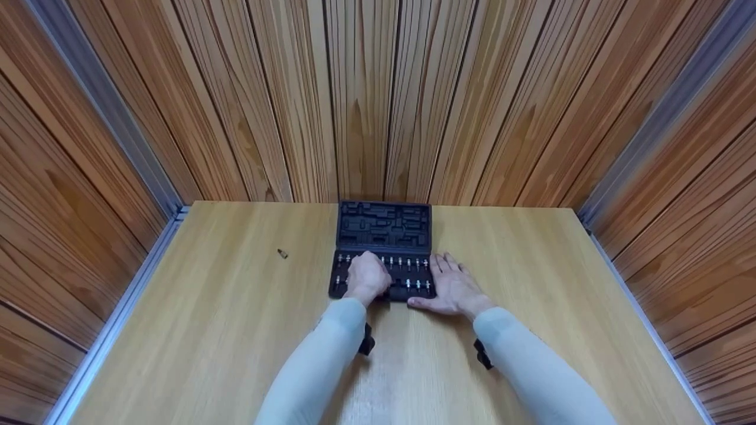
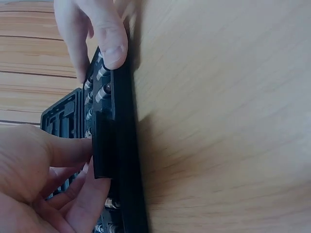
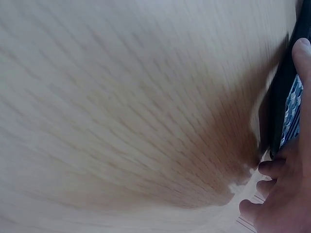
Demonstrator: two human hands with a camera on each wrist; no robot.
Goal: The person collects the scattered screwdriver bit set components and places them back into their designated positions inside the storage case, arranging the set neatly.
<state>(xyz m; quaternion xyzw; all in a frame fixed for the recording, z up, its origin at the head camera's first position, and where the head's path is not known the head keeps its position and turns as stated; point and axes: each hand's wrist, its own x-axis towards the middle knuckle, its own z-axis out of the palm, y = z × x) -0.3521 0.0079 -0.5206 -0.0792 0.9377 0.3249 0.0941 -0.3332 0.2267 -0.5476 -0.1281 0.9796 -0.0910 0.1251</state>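
An open black case [image 1: 384, 251] lies on the table, its lid tipped back. Silvery bit sockets [image 1: 409, 264] stand in two rows in its base. Over the middle of the base my left hand [image 1: 368, 275] reaches in, fingers bent. In the left wrist view its thumb and forefinger [image 2: 87, 199] come together behind a black tab [image 2: 103, 145] on the front edge; whatever lies between the fingertips is hidden. My right hand [image 1: 452, 289] rests against the case's right side, fingers extended, thumb [image 2: 114, 56] on the front corner.
A small dark and brass-coloured piece [image 1: 282, 253] lies alone on the wooden table [image 1: 236, 330], left of the case. The lid's back edge is close to the plank wall [image 1: 366, 118]. Metal rails [image 1: 118, 301] border the table's sides.
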